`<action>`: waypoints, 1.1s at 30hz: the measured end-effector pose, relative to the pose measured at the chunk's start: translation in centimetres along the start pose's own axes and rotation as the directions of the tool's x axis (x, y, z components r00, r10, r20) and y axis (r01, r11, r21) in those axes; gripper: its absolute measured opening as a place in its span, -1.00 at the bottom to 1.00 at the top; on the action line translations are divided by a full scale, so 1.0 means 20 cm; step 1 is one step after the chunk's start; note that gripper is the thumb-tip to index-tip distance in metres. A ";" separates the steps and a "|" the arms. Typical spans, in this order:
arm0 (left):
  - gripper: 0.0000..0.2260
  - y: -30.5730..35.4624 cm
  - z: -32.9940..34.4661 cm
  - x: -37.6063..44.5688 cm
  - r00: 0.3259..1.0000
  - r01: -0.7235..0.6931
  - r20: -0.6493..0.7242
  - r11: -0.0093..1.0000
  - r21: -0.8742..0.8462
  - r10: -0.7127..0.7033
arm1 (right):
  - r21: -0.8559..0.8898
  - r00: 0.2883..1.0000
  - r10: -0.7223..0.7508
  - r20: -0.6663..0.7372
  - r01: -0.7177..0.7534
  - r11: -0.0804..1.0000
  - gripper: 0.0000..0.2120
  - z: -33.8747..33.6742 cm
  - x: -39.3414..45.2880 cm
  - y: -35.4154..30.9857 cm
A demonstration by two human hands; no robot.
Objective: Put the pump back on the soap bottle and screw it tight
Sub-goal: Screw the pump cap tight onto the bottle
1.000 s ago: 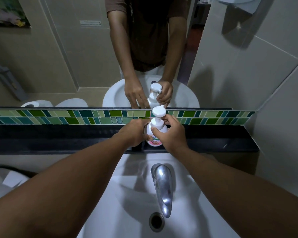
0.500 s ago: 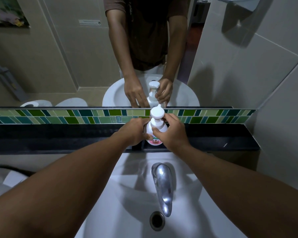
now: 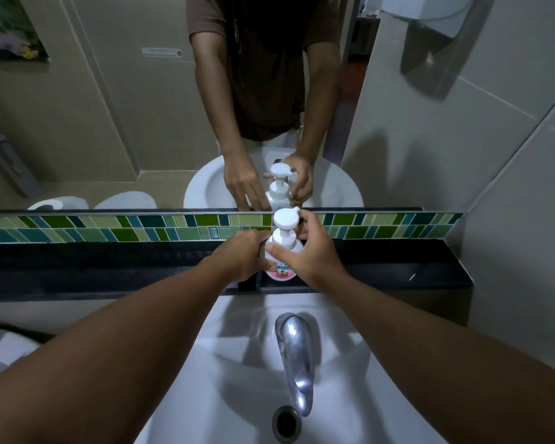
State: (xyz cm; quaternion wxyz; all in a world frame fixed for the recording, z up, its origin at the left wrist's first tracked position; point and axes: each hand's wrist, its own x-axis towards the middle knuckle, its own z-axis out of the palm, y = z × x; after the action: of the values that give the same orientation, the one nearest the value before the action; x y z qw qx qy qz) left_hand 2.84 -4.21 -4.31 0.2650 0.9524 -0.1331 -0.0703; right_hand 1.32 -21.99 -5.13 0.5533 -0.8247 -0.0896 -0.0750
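A white soap bottle with a pink and green label stands upright on the black ledge behind the sink. Its white pump sits on top, nozzle pointing toward the mirror. My left hand wraps the bottle's left side. My right hand curls around the pump's collar, thumb in front and fingers behind. The lower part of the bottle is partly hidden by both hands.
A white basin with a chrome tap and a drain lies below the ledge. A green tile strip and a mirror rise behind it. A tiled wall stands to the right.
My right hand's fingers have shifted around the pump collar and the pump head has turned slightly. The bottle and my left hand stay in place.
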 end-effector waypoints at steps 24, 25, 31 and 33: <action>-0.64 -0.03 0.03 0.00 0.999 0.030 -0.027 0.999 -0.029 -0.031 | -0.321 0.937 0.211 -0.278 -0.298 0.899 -0.24 0.08 -0.06 -0.08; -0.63 -0.03 0.02 0.00 1.000 0.011 -0.026 0.999 -0.030 -0.012 | -0.308 0.946 0.195 -0.260 -0.273 0.912 -0.23 0.05 -0.07 -0.07; -0.48 -0.01 0.01 -0.01 1.000 0.003 -0.010 0.999 -0.047 -0.004 | -0.261 0.998 0.047 0.036 -0.036 0.965 -0.23 -0.21 0.01 -0.02; -0.46 -0.01 0.01 -0.01 1.000 0.005 -0.002 0.999 -0.045 -0.005 | -0.257 0.974 0.030 0.226 0.030 0.966 -0.24 -0.27 0.06 -0.03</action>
State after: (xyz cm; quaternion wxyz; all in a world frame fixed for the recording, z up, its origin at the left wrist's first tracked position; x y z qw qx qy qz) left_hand 2.69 -4.00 -4.52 0.2865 0.9466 -0.1289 -0.0729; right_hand 2.19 -26.73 -2.34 0.4268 -0.8931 -0.1422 0.0091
